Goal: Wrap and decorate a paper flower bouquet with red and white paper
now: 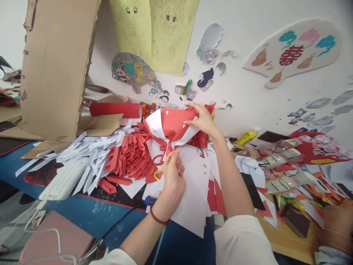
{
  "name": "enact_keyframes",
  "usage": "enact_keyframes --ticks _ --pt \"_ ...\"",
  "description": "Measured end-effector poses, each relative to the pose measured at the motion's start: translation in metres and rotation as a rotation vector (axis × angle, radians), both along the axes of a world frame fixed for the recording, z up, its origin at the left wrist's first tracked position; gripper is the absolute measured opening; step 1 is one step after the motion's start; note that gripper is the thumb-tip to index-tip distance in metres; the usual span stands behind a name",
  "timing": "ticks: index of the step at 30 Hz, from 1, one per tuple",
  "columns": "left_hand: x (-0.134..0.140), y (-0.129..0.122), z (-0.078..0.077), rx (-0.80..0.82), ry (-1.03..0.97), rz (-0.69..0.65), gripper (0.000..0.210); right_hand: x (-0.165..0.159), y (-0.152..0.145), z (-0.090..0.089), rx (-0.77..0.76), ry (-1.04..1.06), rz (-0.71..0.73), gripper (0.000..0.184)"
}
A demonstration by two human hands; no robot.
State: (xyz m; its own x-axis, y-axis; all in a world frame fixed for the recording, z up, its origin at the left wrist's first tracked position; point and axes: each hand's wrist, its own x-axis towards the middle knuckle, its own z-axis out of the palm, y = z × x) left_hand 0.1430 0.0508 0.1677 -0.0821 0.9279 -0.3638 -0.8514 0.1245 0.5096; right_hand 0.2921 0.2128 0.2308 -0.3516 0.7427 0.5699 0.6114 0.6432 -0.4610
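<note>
A red-and-white paper bouquet wrapper point(173, 125), with small white sparkle marks, stands in front of me above the table, its folds gathered to a narrow base. My left hand point(174, 173) is closed around that base. At the upper right edge my right hand point(203, 119) holds the paper, thumb on the front and fingers curved over the top. Below the wrapper lie white paper sheets point(193, 191). Left of my left hand are a red loop and a yellow loop point(157, 175), perhaps scissor handles. A blue tool point(150, 200) with a cord is by my left wrist.
Heaps of folded red paper strips point(129, 154) and white paper strips point(91, 151) lie left, near a white power strip point(66, 180) and cardboard point(57, 66). A red roll point(116, 110) lies behind. A yellow bottle point(247, 136) and another person's hand point(338, 221) are right.
</note>
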Motion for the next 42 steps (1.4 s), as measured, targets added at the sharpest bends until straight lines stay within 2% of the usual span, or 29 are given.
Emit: enact_keyframes --ticks 7,10,12,15,17,20,23,24,26,28,31,35,42 --pt "-0.036 -0.016 -0.016 0.021 0.093 0.004 0.033 -0.004 -0.002 -0.003 -0.084 -0.1 -0.06 0.077" --pt "-0.045 -0.017 -0.021 0.037 0.133 0.001 0.033 -0.009 -0.001 -0.004 -0.098 -0.091 -0.071 0.076" --pt "-0.049 -0.012 -0.022 0.075 0.236 0.0 0.028 -0.01 0.001 -0.005 -0.093 -0.055 -0.06 0.075" --pt "-0.056 0.006 -0.016 0.234 0.529 -0.013 0.02 -0.003 0.007 -0.008 -0.124 0.081 -0.052 0.079" --pt "-0.062 0.028 -0.004 0.387 0.723 -0.026 0.014 0.004 0.012 -0.009 -0.214 0.181 -0.068 0.084" --pt "-0.068 0.072 0.021 0.666 1.279 0.015 0.005 0.012 0.018 -0.002 -0.392 0.223 -0.052 0.092" --pt "-0.069 0.12 0.047 0.826 1.75 0.086 0.025 0.012 0.023 0.012 -0.559 0.153 0.043 0.097" --pt "-0.068 0.134 0.055 0.864 1.884 0.093 0.031 0.01 0.025 0.017 -0.575 0.113 0.082 0.099" --pt "-0.064 0.157 0.065 0.907 2.051 0.098 0.037 0.005 0.029 0.025 -0.514 0.016 0.157 0.102" --pt "-0.061 0.171 0.07 0.942 2.122 0.081 0.035 0.001 0.033 0.031 -0.428 -0.087 0.216 0.1" --pt "-0.058 0.179 0.069 0.968 2.14 0.065 0.029 -0.004 0.038 0.036 -0.377 -0.201 0.242 0.099" --pt "-0.059 0.18 0.066 0.955 2.128 0.091 0.029 -0.01 0.04 0.041 -0.328 -0.282 0.235 0.114" --pt "-0.066 0.179 0.071 0.897 2.03 0.169 0.018 -0.025 0.033 0.046 -0.296 -0.369 0.275 0.118"
